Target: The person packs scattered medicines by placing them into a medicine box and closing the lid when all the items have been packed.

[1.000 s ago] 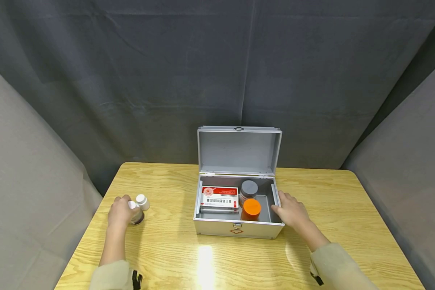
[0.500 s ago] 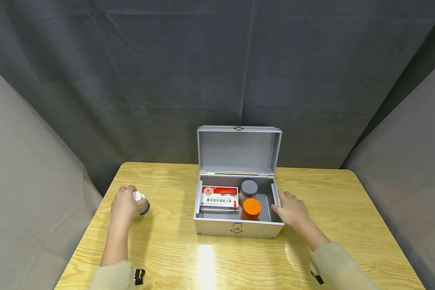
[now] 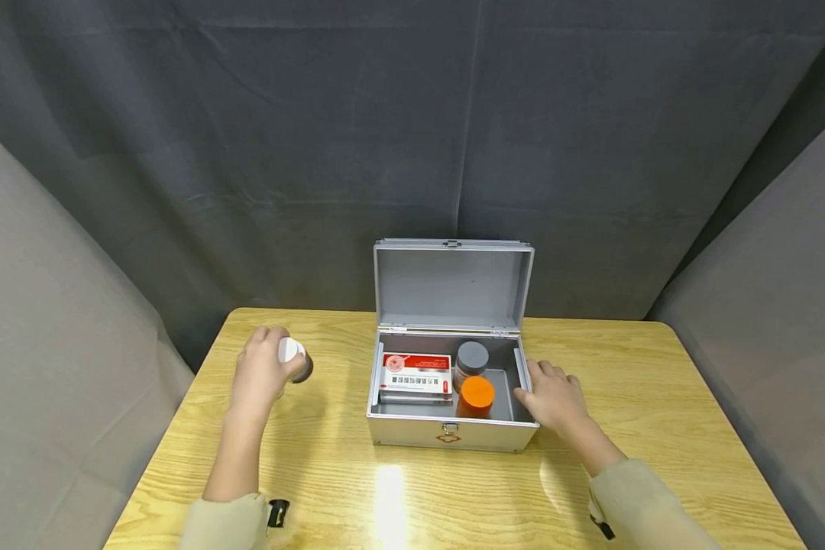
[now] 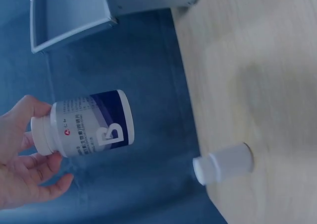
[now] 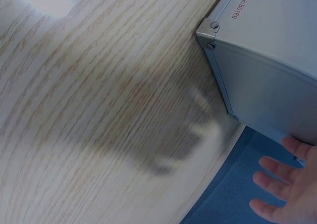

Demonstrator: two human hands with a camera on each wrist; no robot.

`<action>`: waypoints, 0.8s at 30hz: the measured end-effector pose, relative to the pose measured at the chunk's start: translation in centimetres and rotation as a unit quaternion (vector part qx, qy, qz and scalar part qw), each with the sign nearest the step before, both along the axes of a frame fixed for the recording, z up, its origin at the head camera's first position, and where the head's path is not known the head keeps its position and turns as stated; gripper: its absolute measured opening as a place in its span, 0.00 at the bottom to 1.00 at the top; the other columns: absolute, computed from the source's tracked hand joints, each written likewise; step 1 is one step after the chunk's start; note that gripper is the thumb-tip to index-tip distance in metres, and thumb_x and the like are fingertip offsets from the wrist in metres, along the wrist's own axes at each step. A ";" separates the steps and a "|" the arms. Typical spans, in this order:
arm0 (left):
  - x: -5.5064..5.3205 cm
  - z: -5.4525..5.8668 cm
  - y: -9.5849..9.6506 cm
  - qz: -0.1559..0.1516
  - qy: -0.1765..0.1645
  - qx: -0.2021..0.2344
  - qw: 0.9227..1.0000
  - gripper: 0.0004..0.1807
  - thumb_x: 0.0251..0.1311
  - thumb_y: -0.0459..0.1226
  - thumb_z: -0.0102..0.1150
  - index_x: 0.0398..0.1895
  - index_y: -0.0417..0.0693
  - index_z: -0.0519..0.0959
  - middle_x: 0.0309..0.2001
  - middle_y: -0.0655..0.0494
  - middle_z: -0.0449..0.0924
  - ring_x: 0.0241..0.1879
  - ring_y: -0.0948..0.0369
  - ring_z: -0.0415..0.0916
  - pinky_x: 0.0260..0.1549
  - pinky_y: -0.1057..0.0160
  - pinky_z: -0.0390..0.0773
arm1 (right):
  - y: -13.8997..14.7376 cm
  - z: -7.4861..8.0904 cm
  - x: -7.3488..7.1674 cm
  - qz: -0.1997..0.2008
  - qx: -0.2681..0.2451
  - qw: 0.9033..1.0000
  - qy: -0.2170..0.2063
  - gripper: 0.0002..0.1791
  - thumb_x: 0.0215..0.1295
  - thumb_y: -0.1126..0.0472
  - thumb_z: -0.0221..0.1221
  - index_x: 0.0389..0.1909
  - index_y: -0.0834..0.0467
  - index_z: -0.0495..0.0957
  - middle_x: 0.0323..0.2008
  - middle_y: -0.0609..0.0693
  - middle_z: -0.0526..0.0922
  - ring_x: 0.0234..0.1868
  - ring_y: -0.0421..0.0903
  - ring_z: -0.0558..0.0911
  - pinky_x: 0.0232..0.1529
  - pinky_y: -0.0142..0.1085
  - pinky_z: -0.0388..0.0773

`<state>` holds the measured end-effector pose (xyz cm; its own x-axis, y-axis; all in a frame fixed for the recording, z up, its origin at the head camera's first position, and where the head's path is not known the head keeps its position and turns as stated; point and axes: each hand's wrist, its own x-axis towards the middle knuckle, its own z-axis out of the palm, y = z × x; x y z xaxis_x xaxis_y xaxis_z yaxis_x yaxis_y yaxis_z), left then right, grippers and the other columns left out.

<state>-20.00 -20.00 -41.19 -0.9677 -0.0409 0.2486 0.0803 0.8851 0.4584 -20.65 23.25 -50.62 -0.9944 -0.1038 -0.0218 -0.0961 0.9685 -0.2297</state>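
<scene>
Held up off the table by its white cap, a white-and-blue pill bottle (image 4: 94,123) is in my left hand (image 3: 260,365); the left wrist view shows it lying sideways across that picture. A smaller white bottle (image 4: 224,163) stands on the table beneath, mostly hidden by the hand in the head view. My right hand (image 3: 557,399) holds the right wall of the silver first-aid box (image 3: 412,432), thumb over the rim, other fingers spread outside. Inside the box are a red-and-white medicine carton (image 3: 416,376), a grey-capped bottle (image 3: 472,357) and an orange-capped bottle (image 3: 477,396).
The box's lid (image 3: 454,286) stands raised at the back. Under everything is a wooden table (image 3: 330,473), with a dark cloth (image 3: 282,191) hanging behind its far edge. Pale cloth panels flank the left and right sides.
My left hand has lifted the pill bottle and carried it right and away from me, toward the box. The right hand and the box have stayed in place.
</scene>
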 end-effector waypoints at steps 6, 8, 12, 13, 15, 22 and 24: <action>-0.1 0.6 2.6 -0.039 0.058 0.029 0.997 0.18 0.44 0.36 0.61 0.41 0.38 0.76 0.42 0.42 0.73 0.40 0.45 0.72 0.37 0.47 0.72 | 0.1 -0.1 -0.1 0.002 0.008 1.000 0.009 0.36 0.59 0.45 0.50 0.63 0.64 0.60 0.57 0.67 0.65 0.57 0.66 0.64 0.54 0.64 0.56; -0.2 0.6 3.5 -0.051 0.082 0.038 0.995 0.18 0.43 0.36 0.62 0.40 0.38 0.76 0.41 0.43 0.73 0.40 0.46 0.72 0.38 0.48 0.72 | 0.1 -0.1 -0.1 0.003 0.011 1.000 0.009 0.36 0.59 0.45 0.51 0.63 0.64 0.60 0.57 0.67 0.65 0.57 0.66 0.64 0.54 0.64 0.56; -0.5 0.3 5.3 -0.077 0.120 0.050 0.988 0.18 0.40 0.36 0.63 0.39 0.39 0.78 0.38 0.47 0.74 0.39 0.48 0.72 0.36 0.51 0.73 | 0.0 0.0 0.0 0.002 0.013 1.000 0.007 0.36 0.59 0.46 0.51 0.63 0.64 0.59 0.58 0.67 0.65 0.57 0.65 0.64 0.54 0.63 0.56; -0.6 0.3 5.8 -0.084 0.125 0.052 0.987 0.18 0.40 0.36 0.63 0.38 0.39 0.78 0.38 0.47 0.74 0.39 0.48 0.72 0.36 0.51 0.73 | 0.0 0.1 0.0 0.002 0.012 1.000 0.007 0.37 0.59 0.46 0.50 0.63 0.64 0.59 0.58 0.67 0.65 0.57 0.65 0.64 0.54 0.63 0.56; -0.8 0.3 6.6 -0.096 0.133 0.056 0.985 0.18 0.40 0.36 0.63 0.39 0.40 0.78 0.37 0.49 0.73 0.37 0.49 0.71 0.35 0.52 0.73 | 0.0 0.1 0.0 0.002 0.009 1.000 0.004 0.37 0.59 0.46 0.50 0.63 0.65 0.58 0.58 0.67 0.65 0.57 0.66 0.64 0.54 0.63 0.56; -1.3 0.2 9.1 -0.139 0.152 0.065 0.976 0.18 0.42 0.36 0.65 0.40 0.41 0.78 0.37 0.52 0.73 0.37 0.54 0.71 0.34 0.57 0.75 | -0.1 0.2 0.0 0.002 0.004 1.000 -0.006 0.37 0.60 0.46 0.50 0.63 0.65 0.57 0.59 0.68 0.64 0.58 0.66 0.64 0.55 0.64 0.55; -1.4 0.0 9.7 -0.151 0.159 0.063 0.974 0.18 0.42 0.37 0.65 0.40 0.40 0.78 0.38 0.52 0.74 0.38 0.54 0.72 0.34 0.58 0.76 | -0.1 0.2 0.0 0.001 0.004 1.000 -0.009 0.37 0.60 0.46 0.49 0.64 0.65 0.57 0.59 0.68 0.64 0.58 0.66 0.64 0.55 0.64 0.55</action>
<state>-21.41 -10.33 -41.20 -0.8147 0.1842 0.5498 0.4844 0.7375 0.4706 -20.66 23.13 -50.46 -0.9936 -0.1052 -0.0407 -0.0936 0.9703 -0.2231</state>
